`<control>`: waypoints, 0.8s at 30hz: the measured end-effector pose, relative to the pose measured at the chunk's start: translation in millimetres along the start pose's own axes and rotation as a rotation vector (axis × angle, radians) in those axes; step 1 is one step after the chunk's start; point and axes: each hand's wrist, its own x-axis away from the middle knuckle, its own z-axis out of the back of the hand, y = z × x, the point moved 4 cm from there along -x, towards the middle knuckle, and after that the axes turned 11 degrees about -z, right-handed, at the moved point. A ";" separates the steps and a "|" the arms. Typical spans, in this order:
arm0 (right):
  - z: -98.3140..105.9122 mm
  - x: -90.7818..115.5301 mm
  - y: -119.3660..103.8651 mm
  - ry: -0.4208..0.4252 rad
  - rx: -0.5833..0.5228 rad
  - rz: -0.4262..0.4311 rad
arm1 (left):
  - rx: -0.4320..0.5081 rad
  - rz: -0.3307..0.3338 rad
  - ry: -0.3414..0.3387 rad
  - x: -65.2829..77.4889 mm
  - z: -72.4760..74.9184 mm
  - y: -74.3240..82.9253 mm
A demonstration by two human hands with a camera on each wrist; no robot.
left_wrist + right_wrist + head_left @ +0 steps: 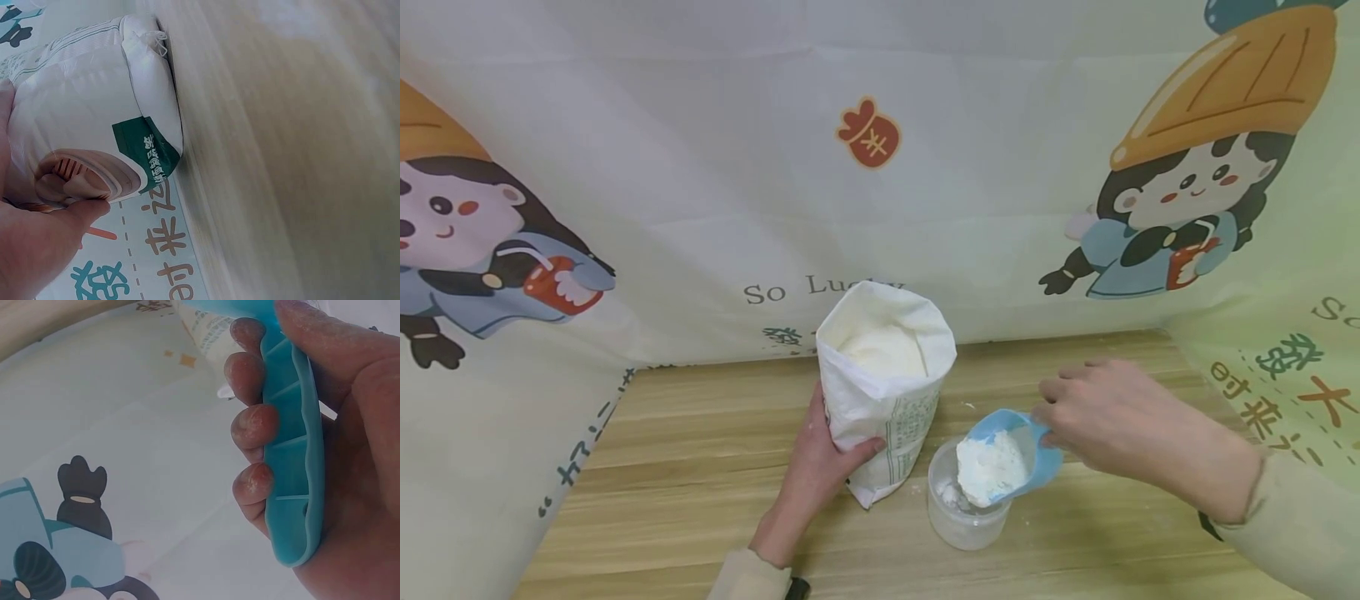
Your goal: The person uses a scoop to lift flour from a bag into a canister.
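A white bag of flour (880, 400) stands upright with its top open, pale powder inside. My left hand (823, 454) grips its lower left side, thumb across the front; the left wrist view shows the thumb on the printed bag (81, 94). In my right hand (1105, 417) is a blue scoop (1037, 467), tilted and heaped with white flour (992, 467). The fingers (253, 425) wrap its ribbed handle (290, 456) in the right wrist view. Below the scoop is a clear round plastic tub (966, 529) with some flour on its bottom; the scoop overlaps its rim.
The wood-grain table (685, 467) carries a few specks of flour near the tub. A white printed cloth (722, 167) with cartoon figures hangs behind and along both sides, its back part close behind the bag.
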 end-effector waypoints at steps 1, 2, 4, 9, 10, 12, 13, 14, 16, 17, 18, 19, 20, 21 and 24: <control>0.1 -0.7 -0.6 -0.005 0.003 0.000 | 0.001 0.002 -0.001 0.0 0.0 0.1; 0.3 -1.5 -1.3 -0.009 0.007 0.001 | 0.001 0.005 -0.002 0.1 -0.1 0.2; 0.8 -2.9 -2.8 -0.012 0.018 0.005 | 0.001 0.008 -0.004 0.2 0.0 0.4; 1.2 -6.8 -7.1 -0.043 0.043 0.001 | -0.001 0.004 -0.005 -0.4 -0.4 1.1; 1.1 -7.8 -8.1 -0.048 0.047 0.000 | 0.000 0.004 -0.005 -0.3 -0.5 1.1; 1.1 -9.4 -10.0 -0.052 0.056 -0.002 | -0.002 0.005 -0.005 0.0 -0.3 0.8; 0.6 -9.9 -10.8 -0.054 0.060 -0.001 | -0.001 0.006 -0.004 0.2 -0.3 0.6; 0.4 -10.6 -11.6 -0.052 0.065 0.000 | -0.001 0.007 -0.004 0.3 -0.2 0.4; 1.1 -11.5 -12.7 -0.053 0.069 0.001 | -0.001 0.006 -0.003 0.4 -0.1 0.2; 1.5 -11.9 -13.1 -0.053 0.072 0.002 | -0.003 0.005 -0.003 0.3 -0.1 0.2; 1.7 -12.2 -13.5 -0.053 0.075 0.002 | -0.003 0.003 -0.002 0.0 -0.1 0.2; 1.9 -12.6 -13.9 -0.052 0.077 0.002 | -0.007 0.003 -0.002 0.0 -0.1 0.2; 2.5 -13.3 -14.4 -0.046 0.079 0.003 | -0.010 0.001 -0.002 -0.2 -0.1 0.3; 2.8 -13.6 -14.8 -0.044 0.078 0.004 | -0.011 0.001 -0.002 -0.3 -0.1 0.5; 3.4 -14.7 -16.5 -0.034 0.078 0.009 | -0.017 -0.001 -0.002 -0.4 -0.1 0.4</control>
